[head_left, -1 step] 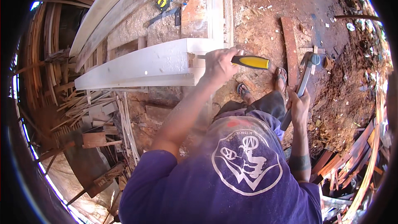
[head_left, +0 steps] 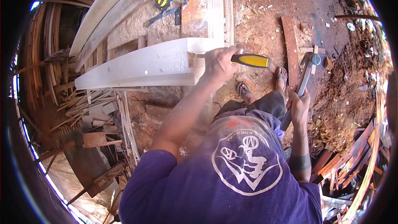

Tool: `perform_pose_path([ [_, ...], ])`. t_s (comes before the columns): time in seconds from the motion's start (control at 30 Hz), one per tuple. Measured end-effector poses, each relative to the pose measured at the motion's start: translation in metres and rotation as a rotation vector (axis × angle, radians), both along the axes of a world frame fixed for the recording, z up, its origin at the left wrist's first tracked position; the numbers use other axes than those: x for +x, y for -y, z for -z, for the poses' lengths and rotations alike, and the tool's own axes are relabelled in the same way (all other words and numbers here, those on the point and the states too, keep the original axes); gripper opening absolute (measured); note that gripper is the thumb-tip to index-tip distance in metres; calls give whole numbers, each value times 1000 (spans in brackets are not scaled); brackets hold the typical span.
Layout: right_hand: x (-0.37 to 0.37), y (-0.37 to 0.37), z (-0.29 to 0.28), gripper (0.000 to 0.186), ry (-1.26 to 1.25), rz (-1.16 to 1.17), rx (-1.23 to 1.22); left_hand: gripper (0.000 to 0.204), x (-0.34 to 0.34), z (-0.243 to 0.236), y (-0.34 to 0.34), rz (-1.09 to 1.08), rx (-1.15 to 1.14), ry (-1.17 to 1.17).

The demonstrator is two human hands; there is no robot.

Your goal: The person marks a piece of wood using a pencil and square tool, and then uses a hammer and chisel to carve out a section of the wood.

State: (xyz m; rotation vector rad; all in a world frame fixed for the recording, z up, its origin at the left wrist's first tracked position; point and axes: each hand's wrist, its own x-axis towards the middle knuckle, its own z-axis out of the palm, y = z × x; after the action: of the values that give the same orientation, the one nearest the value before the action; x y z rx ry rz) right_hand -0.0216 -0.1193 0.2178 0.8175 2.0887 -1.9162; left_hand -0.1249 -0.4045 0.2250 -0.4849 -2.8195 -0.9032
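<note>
My left hand [head_left: 222, 67] is closed round a chisel [head_left: 252, 61] with a yellow and black handle. Its handle points right, and the short bit of blade showing past my fist meets the notched right end of a pale timber beam [head_left: 143, 63]. Lower on the right, my right hand [head_left: 298, 103] grips a hammer [head_left: 306, 76] by its dark grey shaft, head up. The hammer head is apart from the chisel, off to its right. My fingers hide most of the chisel's blade.
Beyond the beam, a yellow and black tape measure [head_left: 163, 3] and a try square [head_left: 165, 15] lie on a dusty surface. Long curved planks [head_left: 110, 8] stretch at far left. Wood scraps [head_left: 95, 118] pile at left. A reddish board [head_left: 290, 47] lies on the chip-strewn ground.
</note>
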Motion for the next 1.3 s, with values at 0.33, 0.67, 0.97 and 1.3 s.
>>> perform_pose_path([
  [0.33, -2, 3, 7, 16, 6, 16, -43, 17, -5, -13, 1, -39, -134, 31],
  [0.67, -8, 10, -1, 19, 15, -31, 24, 12, 0, -7, 3, -22, -87, -13],
  [0.97, -9, 1, -14, 14, -49, 29, 44, 6, 7, -2, 1, -24, -34, -13],
  [1.3, -23, -60, -67, 11, -575, 513, -137, 28, 8, 2, 7, -25, -164, 137],
])
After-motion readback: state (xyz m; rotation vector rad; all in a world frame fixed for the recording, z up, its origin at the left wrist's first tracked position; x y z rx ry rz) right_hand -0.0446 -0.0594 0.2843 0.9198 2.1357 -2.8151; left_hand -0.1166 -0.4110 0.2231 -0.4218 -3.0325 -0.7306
